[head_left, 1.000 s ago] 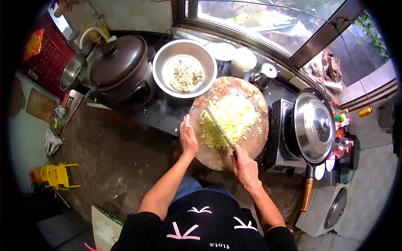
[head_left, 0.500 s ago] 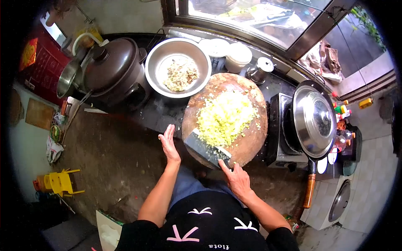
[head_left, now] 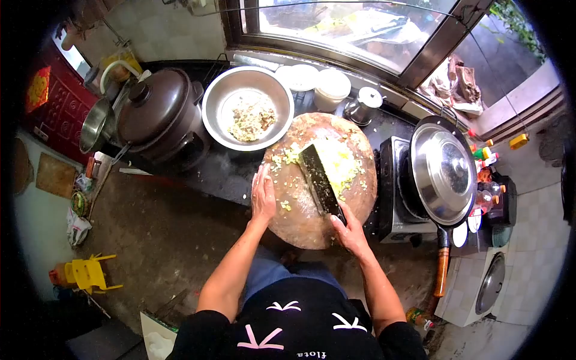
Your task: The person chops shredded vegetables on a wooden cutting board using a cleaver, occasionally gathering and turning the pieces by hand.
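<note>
My right hand (head_left: pixel 351 233) grips the handle of a cleaver (head_left: pixel 320 180), whose broad dark blade stands over a round wooden chopping board (head_left: pixel 300 225). Finely chopped pale green vegetable (head_left: pixel 340 165) is heaped mostly to the right of the blade, with loose bits scattered to its left. At the board's left edge rests my left hand (head_left: pixel 263 195), empty, its fingers stretched out. Behind the board on the left sits a metal bowl (head_left: pixel 217 90) with a chopped mixture (head_left: pixel 251 122) in it.
A large dark lidded pot (head_left: pixel 153 111) stands at the left. White tubs (head_left: pixel 332 87) and a metal jug (head_left: pixel 364 107) line the window side. On the right, a lidded wok (head_left: pixel 442 174) sits on a gas stove, its wooden handle (head_left: pixel 442 270) pointing towards me.
The cleaver has swung from the board's near left edge up into the vegetable, which is now pushed rightward. My left hand has come back to the board's edge.
</note>
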The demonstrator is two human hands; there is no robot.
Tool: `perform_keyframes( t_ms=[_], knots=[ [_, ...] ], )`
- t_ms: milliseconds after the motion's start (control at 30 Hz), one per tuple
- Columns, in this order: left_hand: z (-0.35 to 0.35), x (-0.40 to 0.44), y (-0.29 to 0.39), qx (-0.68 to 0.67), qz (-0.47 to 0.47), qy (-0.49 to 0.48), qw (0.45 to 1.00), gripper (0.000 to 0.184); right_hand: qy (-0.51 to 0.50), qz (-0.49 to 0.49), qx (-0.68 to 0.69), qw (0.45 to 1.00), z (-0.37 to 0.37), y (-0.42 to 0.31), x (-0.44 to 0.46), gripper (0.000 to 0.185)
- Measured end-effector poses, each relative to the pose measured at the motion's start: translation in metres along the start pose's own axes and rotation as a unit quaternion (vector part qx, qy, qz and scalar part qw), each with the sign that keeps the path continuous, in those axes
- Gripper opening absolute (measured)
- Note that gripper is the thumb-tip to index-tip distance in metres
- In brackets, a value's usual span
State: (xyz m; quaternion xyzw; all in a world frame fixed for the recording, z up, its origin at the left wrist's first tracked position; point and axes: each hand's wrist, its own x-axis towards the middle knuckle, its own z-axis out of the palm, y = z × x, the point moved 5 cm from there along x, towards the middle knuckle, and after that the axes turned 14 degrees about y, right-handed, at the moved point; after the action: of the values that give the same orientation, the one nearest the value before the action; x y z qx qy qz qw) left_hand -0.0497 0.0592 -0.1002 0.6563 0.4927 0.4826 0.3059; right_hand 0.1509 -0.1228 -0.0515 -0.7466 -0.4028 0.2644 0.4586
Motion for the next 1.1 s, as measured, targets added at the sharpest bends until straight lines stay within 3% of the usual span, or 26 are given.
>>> perform_keyframes(
  t_ms=[100,233,267,367,400,500,633,667,767,867,967,1100],
  knots=[
    [0.000,-0.001,0.000,0.068,0.076,-0.008,0.995,0.053,-0.011,0.205,0.151,0.967,-0.005,-0.020,-0.011,0.047],
    [0.001,-0.005,0.000,0.080,0.099,-0.007,0.992,0.053,0.097,-0.028,-0.066,0.993,-0.028,-0.077,-0.011,0.049],
    [0.001,-0.004,0.001,0.081,0.099,-0.006,0.992,0.053,0.159,-0.177,-0.113,0.965,-0.027,-0.083,-0.013,0.050],
    [0.002,-0.004,0.000,0.087,0.084,-0.011,0.993,0.053,0.095,-0.101,-0.204,0.969,-0.006,-0.054,-0.011,0.049],
    [0.001,-0.009,0.000,0.091,0.086,-0.016,0.992,0.052,0.006,-0.026,-0.299,0.954,-0.002,-0.043,-0.005,0.049],
    [0.000,-0.008,-0.002,0.102,0.094,-0.013,0.990,0.052,0.048,-0.029,-0.190,0.980,-0.012,-0.062,-0.004,0.051],
    [0.003,-0.006,-0.001,0.094,0.094,-0.012,0.991,0.051,0.131,-0.089,-0.153,0.975,-0.011,-0.063,-0.010,0.047],
    [0.004,-0.007,-0.001,0.092,0.096,-0.013,0.991,0.051,0.076,-0.059,-0.251,0.963,-0.006,-0.044,-0.003,0.046],
    [0.003,-0.004,-0.004,0.093,0.100,-0.008,0.991,0.051,0.046,0.000,-0.197,0.979,-0.011,-0.052,-0.001,0.046],
    [0.002,-0.006,0.002,0.092,0.088,-0.014,0.992,0.053,0.107,-0.068,-0.105,0.986,-0.007,-0.073,-0.016,0.046],
    [0.003,-0.006,-0.001,0.098,0.093,-0.019,0.991,0.053,0.016,-0.050,-0.229,0.972,0.009,-0.043,-0.009,0.045],
    [0.001,-0.005,0.001,0.094,0.097,-0.014,0.991,0.053,0.063,-0.054,-0.127,0.988,0.003,-0.077,-0.016,0.046]
  ],
)
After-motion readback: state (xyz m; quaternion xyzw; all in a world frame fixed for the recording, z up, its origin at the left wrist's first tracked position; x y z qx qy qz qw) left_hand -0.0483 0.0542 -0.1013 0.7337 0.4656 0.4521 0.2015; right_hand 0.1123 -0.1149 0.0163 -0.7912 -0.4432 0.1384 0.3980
